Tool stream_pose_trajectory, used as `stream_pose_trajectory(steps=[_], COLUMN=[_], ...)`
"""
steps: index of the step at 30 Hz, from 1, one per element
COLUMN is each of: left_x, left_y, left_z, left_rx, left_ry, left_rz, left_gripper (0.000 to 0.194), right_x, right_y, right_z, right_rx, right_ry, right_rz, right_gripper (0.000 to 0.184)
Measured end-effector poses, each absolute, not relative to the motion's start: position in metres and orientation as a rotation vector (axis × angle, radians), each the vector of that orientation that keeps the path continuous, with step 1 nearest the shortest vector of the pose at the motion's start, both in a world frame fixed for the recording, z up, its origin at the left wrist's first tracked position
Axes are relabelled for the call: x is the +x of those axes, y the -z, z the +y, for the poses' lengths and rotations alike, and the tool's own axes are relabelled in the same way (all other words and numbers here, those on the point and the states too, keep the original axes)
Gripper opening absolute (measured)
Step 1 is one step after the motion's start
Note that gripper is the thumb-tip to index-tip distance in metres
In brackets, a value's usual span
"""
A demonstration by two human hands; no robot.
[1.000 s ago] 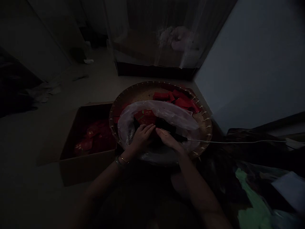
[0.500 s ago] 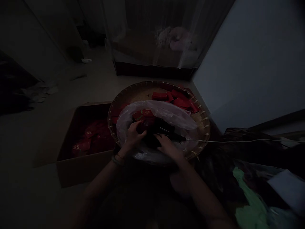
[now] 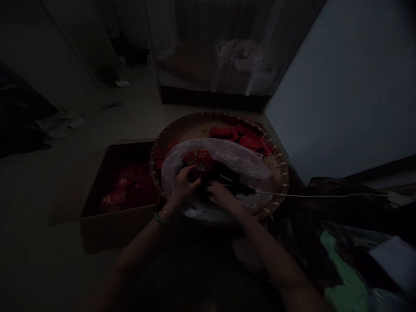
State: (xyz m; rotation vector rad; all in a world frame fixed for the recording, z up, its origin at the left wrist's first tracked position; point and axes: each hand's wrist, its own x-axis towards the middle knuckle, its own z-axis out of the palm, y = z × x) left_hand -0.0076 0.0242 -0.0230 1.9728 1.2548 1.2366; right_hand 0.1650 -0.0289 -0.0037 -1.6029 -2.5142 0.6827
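Observation:
My left hand (image 3: pixel 185 186) curls its thumb and fingers round a small dark red packet (image 3: pixel 199 171) with a shiny top, above the open plastic bag. To its right my right hand (image 3: pixel 221 193) is bent inward over the dark middle of the bag; its fingertips are lost in shadow, so what they pinch cannot be made out. A black device (image 3: pixel 242 186) with a white cord (image 3: pixel 312 196) lies just beyond that hand. The clear plastic bag (image 3: pixel 250 162) is spread in a round woven basket (image 3: pixel 175 125). Behind the left hand lies a printed red packet (image 3: pixel 203 154).
Red packets (image 3: pixel 248 141) lie at the basket's back right. An open cardboard box (image 3: pixel 117 221) on the left holds several more red packets (image 3: pixel 115 197). A white wall (image 3: pixel 351 86) rises at right; green cloth (image 3: pixel 346 268) and bags lie below it.
The hands have come apart from where they met. My left hand has moved left with the red packet, and my right hand has drawn lower and curled inward.

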Motion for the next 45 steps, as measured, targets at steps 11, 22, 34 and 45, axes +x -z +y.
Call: stream_pose_trajectory(steps=[11,22,34,45], left_x=[-0.008,-0.007,-0.009,-0.008], left_y=[0.016,0.017,0.020,0.018], left_z=[0.023,0.023,0.023,0.022], left_rx=[1.841,1.805,1.861,1.859], left_ry=[-1.313,-1.325,-1.296,-1.299], left_rz=[1.402,1.371,1.358,1.368], left_gripper=[0.041,0.042,0.045,0.044], right_x=[0.137,0.146,0.162,0.151], right_y=[0.009,0.002,-0.002,0.002], right_z=[-0.001,-0.007,-0.027,-0.018], right_rx=[-1.744,-1.596,-1.652,-1.462], right_ry=[-0.651,-0.674,-0.726,-0.782], right_rz=[-2.508,-2.598,-2.597,-2.528], right_gripper=[0.049,0.056,0.071,0.033])
